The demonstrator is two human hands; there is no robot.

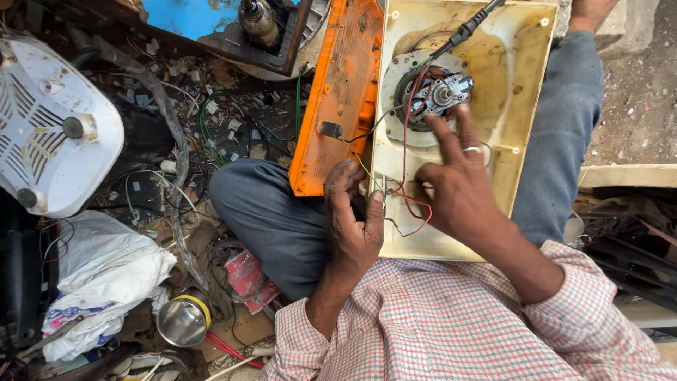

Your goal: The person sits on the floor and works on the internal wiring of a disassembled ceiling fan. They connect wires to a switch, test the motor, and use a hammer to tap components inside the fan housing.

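Observation:
A cream plastic appliance base (522, 63) lies upturned across my lap, its orange side panel (338, 99) on the left. A small electric motor (435, 93) sits in its round recess, with red wires (407, 127) and a black cord (465, 28) running from it. My left hand (352, 215) grips the base's near left edge and pinches wires there. My right hand (458, 180), a ring on one finger, rests inside the base with fingers spread toward the motor and thumb on the red wires.
A white vented appliance housing (53, 120) lies at the left. A white plastic bag (106, 275), a metal cup (182, 321) and a red packet (247, 279) sit near my knee. Loose wires and scrap (211, 113) cover the ground; a blue box (190, 17) stands behind.

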